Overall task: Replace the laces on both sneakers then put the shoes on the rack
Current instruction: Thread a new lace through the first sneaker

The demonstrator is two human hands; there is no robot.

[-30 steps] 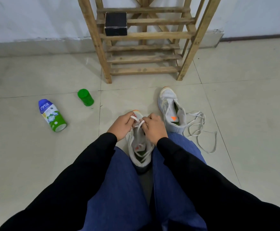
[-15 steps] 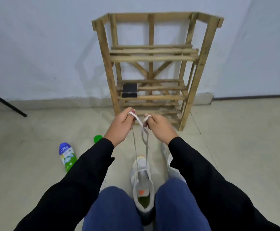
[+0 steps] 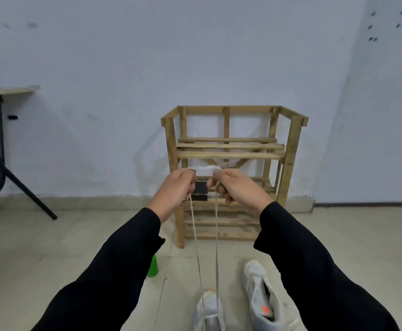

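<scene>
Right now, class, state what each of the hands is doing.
Left hand: closed, gripping one strand of the white shoelace.
Right hand: closed, gripping the other strand.

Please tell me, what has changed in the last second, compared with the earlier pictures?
Both hands rose from the toe of the grey sneaker, the left hand and the right hand drawing the white shoelace up into two long taut strands. Neither grip was let go. The second grey sneaker, the wooden slatted rack and the black box on it stayed in place.
</scene>
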